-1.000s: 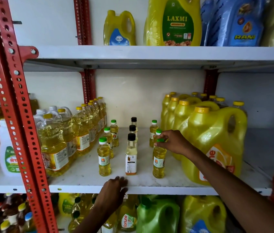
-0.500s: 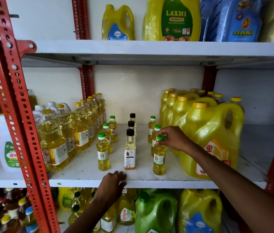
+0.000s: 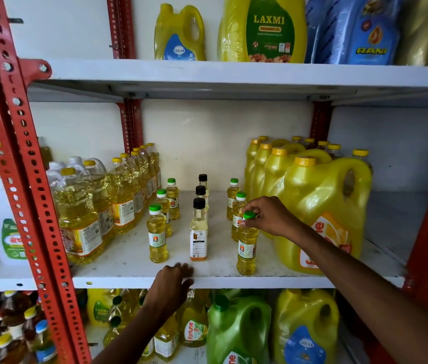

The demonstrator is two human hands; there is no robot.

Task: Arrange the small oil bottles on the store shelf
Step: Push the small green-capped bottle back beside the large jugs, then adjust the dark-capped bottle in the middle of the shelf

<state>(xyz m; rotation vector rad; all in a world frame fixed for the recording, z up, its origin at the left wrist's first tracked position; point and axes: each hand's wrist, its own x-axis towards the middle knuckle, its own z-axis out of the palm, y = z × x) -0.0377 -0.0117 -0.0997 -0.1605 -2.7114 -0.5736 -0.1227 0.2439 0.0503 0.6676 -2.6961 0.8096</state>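
- White store shelf [image 3: 129, 269] holds three short rows of small oil bottles.
- Right hand [image 3: 268, 216] pinches the front right bottle [image 3: 246, 248] by its green cap [image 3: 249, 215]; keep it upright, aligned.
- Left hand [image 3: 171, 285] rests open on the shelf edge.

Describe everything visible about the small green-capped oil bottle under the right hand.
The small clear plastic oil bottle with a green screw cap stands upright at the front of the right-hand row on the white metal shelf, holding pale yellow oil. A white label with a red-orange logo wraps its middle. The right hand has its grip on the cap from above. It sits close beside the large yellow plastic jug; whether they touch is unclear.
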